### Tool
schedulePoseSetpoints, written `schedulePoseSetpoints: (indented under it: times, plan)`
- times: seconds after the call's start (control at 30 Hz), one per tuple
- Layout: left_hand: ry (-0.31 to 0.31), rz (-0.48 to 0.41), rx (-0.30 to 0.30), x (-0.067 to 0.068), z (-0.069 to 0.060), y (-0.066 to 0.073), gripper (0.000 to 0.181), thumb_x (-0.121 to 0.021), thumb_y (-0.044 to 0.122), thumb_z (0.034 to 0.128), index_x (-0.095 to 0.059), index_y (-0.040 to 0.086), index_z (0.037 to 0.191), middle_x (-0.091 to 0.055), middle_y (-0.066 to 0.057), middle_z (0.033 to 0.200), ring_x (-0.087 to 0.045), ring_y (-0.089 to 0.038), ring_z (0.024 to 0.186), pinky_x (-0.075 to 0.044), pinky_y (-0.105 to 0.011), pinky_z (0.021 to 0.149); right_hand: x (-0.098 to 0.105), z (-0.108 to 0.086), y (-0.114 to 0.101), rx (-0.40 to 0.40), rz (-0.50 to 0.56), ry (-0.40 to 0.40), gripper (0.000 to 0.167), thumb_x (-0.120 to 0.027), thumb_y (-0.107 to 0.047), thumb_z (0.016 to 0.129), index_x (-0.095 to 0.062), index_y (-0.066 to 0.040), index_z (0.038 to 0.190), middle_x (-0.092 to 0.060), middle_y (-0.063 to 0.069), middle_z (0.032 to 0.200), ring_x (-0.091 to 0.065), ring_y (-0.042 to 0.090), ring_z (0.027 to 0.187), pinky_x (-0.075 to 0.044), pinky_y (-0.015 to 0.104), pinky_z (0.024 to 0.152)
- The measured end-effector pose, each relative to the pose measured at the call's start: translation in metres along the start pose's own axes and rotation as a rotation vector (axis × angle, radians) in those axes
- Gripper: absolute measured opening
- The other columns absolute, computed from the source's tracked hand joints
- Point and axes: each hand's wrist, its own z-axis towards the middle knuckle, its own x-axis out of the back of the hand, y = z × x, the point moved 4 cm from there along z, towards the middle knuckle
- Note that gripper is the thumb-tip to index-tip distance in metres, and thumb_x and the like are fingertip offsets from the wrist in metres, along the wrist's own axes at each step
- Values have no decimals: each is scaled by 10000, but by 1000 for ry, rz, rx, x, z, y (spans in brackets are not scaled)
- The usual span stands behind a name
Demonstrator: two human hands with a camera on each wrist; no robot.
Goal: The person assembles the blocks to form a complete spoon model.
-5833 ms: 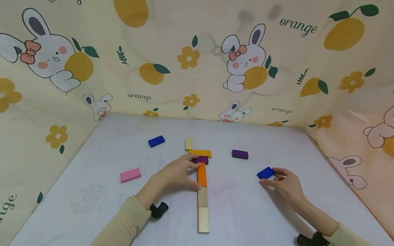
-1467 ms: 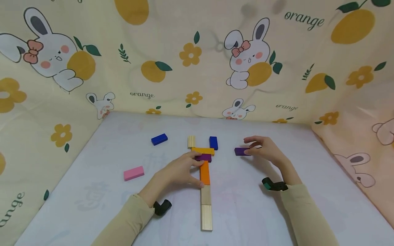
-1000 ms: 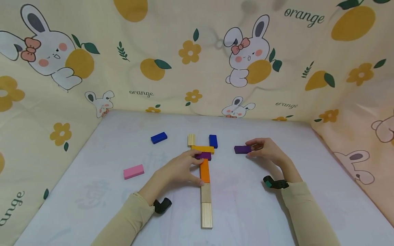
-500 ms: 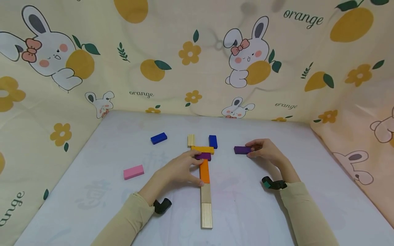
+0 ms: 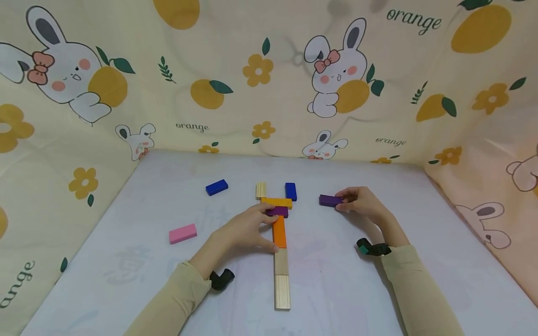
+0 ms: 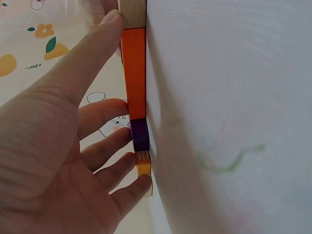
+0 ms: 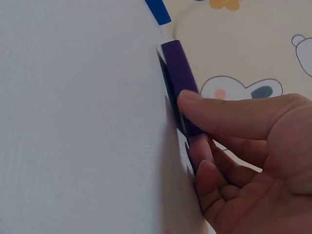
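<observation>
My left hand (image 5: pixel 240 232) lies along the left side of a row of wooden blocks. Its thumb touches the join of the orange block (image 5: pixel 279 232) and a plain block (image 5: pixel 281 262); its fingers touch near the purple block (image 5: pixel 280 212) and the yellow block (image 6: pixel 143 167). Some fingertips are hidden behind the row in the head view. Between thumb and fingers, my right hand (image 5: pixel 364 201) pinches the right end of a dark purple block (image 7: pixel 178 68), low over the table. At the row's far end stand a plain ribbed block (image 5: pixel 261 190) and a blue block (image 5: pixel 291 192).
Another plain block (image 5: pixel 282 292) forms the row's near end. A second blue block (image 5: pixel 216 187) lies at the back left, and a pink block (image 5: pixel 182 234) at the left. A patterned cloth (image 5: pixel 227 60) borders the white table (image 5: pixel 336 289).
The blue block once in my right hand now stands right of the row's far end. My right hand has since come to the dark purple block and pinches it. The left hand keeps its place.
</observation>
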Motion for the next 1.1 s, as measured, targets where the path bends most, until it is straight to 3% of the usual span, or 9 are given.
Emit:
schedulePoseSetpoints:
  times: [0.4,0.53,0.7,0.9,1.1]
  plan:
    - [1,-2,-11,1,0,0,841,-805,596,716,-553,198,1413,-308,-41,1567,-235,-233,1440,-285,-432,1114,1,1,-4,-42,43,30,505,-795,-231,851,-605,-12,1264,-592,161,1127,-500,286,976,-472,291,759]
    - [-2,-2,-8,1,0,0,842,-806,597,714,-554,200,1412,-309,-42,1566,-238,-237,1439,-289,-437,1112,-6,3,-19,-44,102,71,513,-804,-225,842,-608,-26,1272,-610,175,1145,-518,298,985,-473,342,797]
    - [-4,-1,-12,2,0,0,839,-809,592,715,-556,197,1411,-315,-50,1563,-245,-243,1435,-291,-442,1110,-32,11,-50,7,150,81,456,-793,-164,851,-629,-26,1253,-630,179,1106,-559,306,925,-479,387,828]
    - [0,10,-33,2,0,0,846,-800,604,718,-554,184,1410,-320,-52,1559,-256,-238,1430,-277,-422,1118,-69,29,-83,114,67,29,364,-798,-136,840,-675,-38,1168,-658,137,1017,-577,282,847,-494,311,726]
    - [-8,-8,-16,2,-1,-1,856,-794,619,711,-556,187,1410,-314,-49,1562,-248,-241,1434,-290,-441,1111,-88,45,-99,177,-73,5,325,-817,-128,813,-704,-49,1107,-664,104,997,-577,253,827,-502,300,673]
